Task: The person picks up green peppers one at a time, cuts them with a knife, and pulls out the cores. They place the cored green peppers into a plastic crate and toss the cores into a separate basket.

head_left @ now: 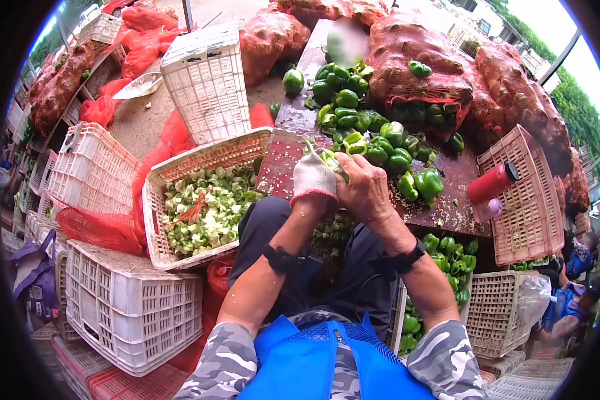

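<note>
My left hand (315, 177), in a pale knitted work glove, is closed round a piece of green bell pepper (328, 159) above the near edge of the dark red table (284, 148). My bare right hand (365, 187) meets it from the right, its fingers curled against the same pepper. Much of the pepper is hidden by the fingers. Just beyond my hands lies a heap of green bell peppers (346, 117), some of them opened. To my left, a white crate (155, 220) holds cut pepper cores and pale scraps (207, 210).
Full red mesh sacks (417, 57) stand along the far right. A red bottle (492, 183) is near an upright crate (527, 200). By my right leg a crate holds whole and opened peppers (450, 263). Stacked white crates (133, 307) rise at left; other people (567, 303) are at far right.
</note>
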Demonstrator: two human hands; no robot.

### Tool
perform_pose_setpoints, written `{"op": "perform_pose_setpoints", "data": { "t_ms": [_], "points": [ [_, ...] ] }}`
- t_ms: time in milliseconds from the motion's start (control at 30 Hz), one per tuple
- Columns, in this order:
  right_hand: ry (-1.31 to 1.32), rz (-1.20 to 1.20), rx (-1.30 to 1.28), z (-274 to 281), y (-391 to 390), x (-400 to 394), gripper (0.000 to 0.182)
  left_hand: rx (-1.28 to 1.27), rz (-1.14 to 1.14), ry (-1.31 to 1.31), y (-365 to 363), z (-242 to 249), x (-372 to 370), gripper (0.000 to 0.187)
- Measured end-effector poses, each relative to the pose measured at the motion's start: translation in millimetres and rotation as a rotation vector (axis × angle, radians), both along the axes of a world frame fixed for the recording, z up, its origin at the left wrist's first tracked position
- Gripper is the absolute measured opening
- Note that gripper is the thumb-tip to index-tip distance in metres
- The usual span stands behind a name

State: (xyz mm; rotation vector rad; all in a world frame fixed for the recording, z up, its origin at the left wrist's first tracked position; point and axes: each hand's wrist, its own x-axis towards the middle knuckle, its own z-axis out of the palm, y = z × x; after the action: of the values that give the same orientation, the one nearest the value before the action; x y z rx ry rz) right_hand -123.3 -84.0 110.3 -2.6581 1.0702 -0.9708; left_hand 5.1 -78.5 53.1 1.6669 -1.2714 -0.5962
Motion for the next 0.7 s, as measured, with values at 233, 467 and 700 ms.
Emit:
{"op": "perform_pose_setpoints", "data": {
  "t_ms": [233, 467, 700],
  "points": [
    [-0.151, -0.09, -0.023, -1.9, -1.2, 6.9, 0.033, 0.102, 0.135, -0.07, -3.8, -1.0, -4.6, 0.011],
    [-0.115, -0.027, 0.417, 22.7, -13.7, -17.0, 0.044, 0.154, -0.126, -0.341, -1.5, 29.1, 23.5, 0.033],
    [0.054, 0.052, 0.572, 49.6, -25.7, -19.3, 0.033, 0.136, -0.281, 0.069, -35.5, -15.2, 29.1, 0.034]
  ]
}}
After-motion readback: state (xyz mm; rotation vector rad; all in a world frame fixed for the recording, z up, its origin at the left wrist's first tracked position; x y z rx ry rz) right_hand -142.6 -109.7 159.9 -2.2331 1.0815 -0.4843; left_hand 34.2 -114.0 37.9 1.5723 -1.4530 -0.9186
